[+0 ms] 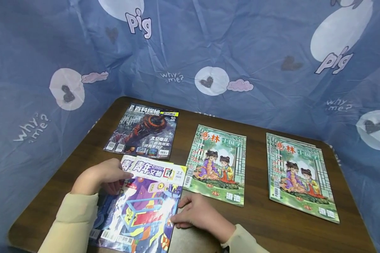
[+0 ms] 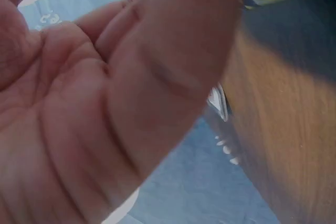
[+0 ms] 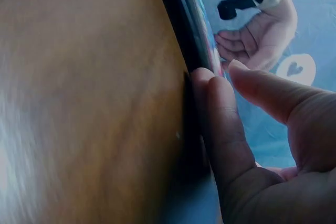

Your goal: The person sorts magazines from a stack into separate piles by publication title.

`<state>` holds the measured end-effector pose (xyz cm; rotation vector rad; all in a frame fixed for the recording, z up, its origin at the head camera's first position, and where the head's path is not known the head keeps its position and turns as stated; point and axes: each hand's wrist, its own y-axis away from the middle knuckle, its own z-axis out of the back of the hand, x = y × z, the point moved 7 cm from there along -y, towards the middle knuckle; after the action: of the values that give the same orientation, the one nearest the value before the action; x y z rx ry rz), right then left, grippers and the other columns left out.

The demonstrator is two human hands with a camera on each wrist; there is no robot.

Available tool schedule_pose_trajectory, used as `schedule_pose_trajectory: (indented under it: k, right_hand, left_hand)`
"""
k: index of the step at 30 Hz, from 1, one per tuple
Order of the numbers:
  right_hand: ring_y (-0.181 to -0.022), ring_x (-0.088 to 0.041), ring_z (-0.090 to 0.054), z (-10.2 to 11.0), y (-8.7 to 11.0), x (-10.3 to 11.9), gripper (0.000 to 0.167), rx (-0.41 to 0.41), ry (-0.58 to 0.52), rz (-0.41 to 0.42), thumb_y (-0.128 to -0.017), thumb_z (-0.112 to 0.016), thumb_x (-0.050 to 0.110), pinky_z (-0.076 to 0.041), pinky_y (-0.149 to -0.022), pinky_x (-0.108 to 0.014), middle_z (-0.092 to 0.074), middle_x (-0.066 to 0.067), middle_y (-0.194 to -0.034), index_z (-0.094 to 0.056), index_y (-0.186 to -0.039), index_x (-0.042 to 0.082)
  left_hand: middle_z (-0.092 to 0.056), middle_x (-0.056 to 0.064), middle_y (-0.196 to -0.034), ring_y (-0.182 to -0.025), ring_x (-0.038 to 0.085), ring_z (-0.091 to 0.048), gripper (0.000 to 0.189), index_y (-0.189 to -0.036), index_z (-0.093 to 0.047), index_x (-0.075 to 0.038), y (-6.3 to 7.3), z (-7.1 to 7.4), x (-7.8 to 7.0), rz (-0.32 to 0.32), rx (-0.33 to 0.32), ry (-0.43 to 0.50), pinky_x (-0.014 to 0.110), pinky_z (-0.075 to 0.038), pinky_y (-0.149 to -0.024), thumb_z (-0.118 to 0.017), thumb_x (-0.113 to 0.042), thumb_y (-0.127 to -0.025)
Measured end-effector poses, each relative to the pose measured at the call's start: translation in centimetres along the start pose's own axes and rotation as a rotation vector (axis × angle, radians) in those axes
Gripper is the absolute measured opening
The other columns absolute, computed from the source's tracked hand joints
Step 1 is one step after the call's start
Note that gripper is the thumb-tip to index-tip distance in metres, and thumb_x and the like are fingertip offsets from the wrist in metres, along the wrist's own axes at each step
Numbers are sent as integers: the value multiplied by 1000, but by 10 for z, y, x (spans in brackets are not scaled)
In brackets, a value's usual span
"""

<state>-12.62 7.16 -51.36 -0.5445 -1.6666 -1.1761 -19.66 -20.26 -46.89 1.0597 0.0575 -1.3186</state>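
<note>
Several overlapping magazines with a purple, colourful cover and white title band (image 1: 152, 200) lie at the table's near left, fanned slightly to the left. At their left edge, my left hand (image 1: 109, 174) grips them, a digit reaching over the top cover and the other fingers bent by the side. My right hand (image 1: 197, 213) pinches the lower right edge. In the right wrist view, the thumb of the right hand (image 3: 262, 135) is on the cover side of the magazine edge (image 3: 191, 30), with two fingers against the edge. The left wrist view mostly shows my left palm (image 2: 105, 98).
A dark science magazine (image 1: 142, 131) lies behind the purple-covered ones, close to their top edge. Green magazines (image 1: 218, 165) lie right of centre, and another green pile (image 1: 302, 175) is farther right. Blue patterned cloth (image 1: 177, 52) surrounds the brown wooden table (image 1: 256, 225).
</note>
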Motion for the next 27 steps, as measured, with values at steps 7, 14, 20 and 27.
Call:
schedule_pose_trajectory:
  k: [7, 14, 20, 27]
  right_hand:
    - [-62, -26, -71, 24, 5, 9, 44, -24, 52, 42, -80, -84, 0, -60, -60, -37, -71, -18, -75, -57, -113, -9]
    - [-75, -27, -71, 55, 10, 32, 45, -101, 165, 150, -86, -81, 11, -60, -67, -38, -74, -11, -87, -60, -119, -9]
    - [-96, -25, -70, 91, 13, 49, 42, -257, 240, 248, -89, -80, 12, -58, -76, -34, -70, -15, -108, -62, -122, -6]
    - [-107, -27, -66, 130, 24, 69, 39, -452, 238, 349, -90, -80, 13, -56, -86, -32, -67, -18, -119, -66, -125, 0]
  left_hand:
    - [-57, 8, -68, -57, 19, -56, 35, -77, -65, 2, -6, 7, -27, -118, -112, -41, 35, -50, -54, -73, -28, -93]
    - [-63, 10, -75, -65, 21, -59, 31, -88, -65, 1, -16, 9, -68, -285, -201, -43, 36, -50, -58, -73, -29, -94]
    - [-69, 13, -98, -86, 25, -67, 46, -118, -65, 7, -25, -1, -104, -397, -261, 37, 42, -55, -75, -75, -29, -92]
    - [-69, 15, -102, -96, 30, -66, 42, -120, -63, 5, -40, -17, -138, -492, -335, 177, 44, -54, -82, -77, -21, -90]
